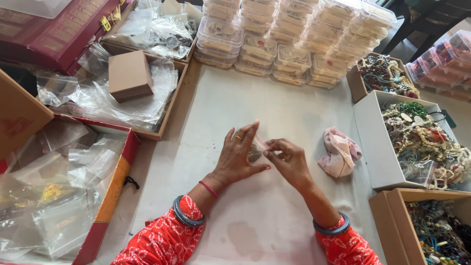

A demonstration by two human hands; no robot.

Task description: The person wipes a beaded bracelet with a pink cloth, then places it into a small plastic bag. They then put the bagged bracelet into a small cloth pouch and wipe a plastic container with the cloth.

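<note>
I see my left hand (239,157) and right hand (288,159) both pinching one small clear bag (256,148) above the surface (255,221) — bead boxes (417,142) sit near, easy to reach.

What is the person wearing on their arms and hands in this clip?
Both arms have red sleeves with a fine white print, ending above the wrists. The left hand has a ring on one finger, a thin pink-red band at the wrist and a dark grey-blue bangle by the sleeve edge. The right hand shows a matching bangle only.
</note>
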